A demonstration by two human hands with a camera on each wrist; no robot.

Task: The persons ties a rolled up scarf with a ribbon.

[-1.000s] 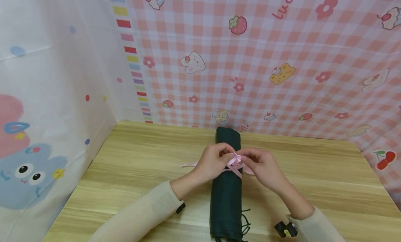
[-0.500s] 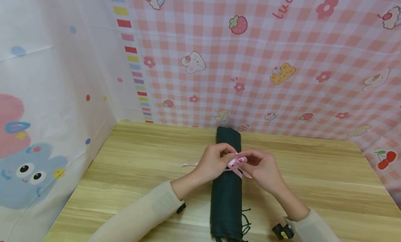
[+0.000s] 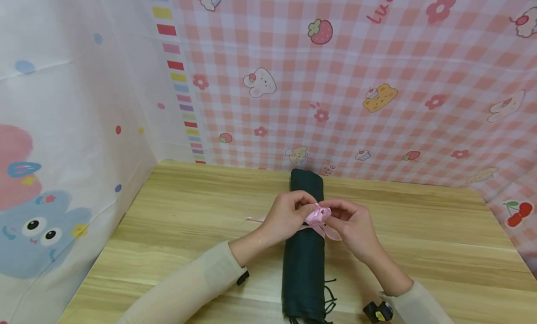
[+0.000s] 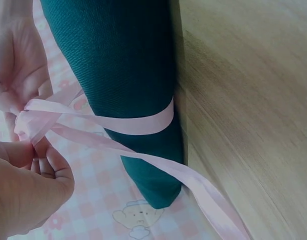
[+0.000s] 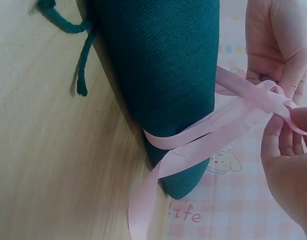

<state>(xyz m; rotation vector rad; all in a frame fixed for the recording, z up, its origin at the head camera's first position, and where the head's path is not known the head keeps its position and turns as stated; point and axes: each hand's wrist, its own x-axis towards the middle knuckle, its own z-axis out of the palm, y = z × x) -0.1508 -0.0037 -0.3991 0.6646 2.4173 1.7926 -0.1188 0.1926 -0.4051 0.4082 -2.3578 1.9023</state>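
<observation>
A rolled dark green scarf with fringe at its near end lies lengthwise on the table. Around it runs a pink ribbon, gathered in loops on top. My left hand pinches the ribbon from the left between thumb and fingertips. From the right, my right hand pinches ribbon close to the left fingertips. In the left wrist view the ribbon crosses the scarf, and a tail hangs down the side. The right wrist view shows the gathered ribbon between both hands; the knot itself is partly hidden by fingers.
The wood-grain table meets a pink checked cloth right behind the scarf's far end. A white printed cloth hangs along the left edge. Loose fringe strands spread onto the table beside the scarf.
My right hand has shifted slightly left, and the ribbon loops between my fingers have changed shape. My left hand keeps its pinch in nearly the same place. The scarf stays put.
</observation>
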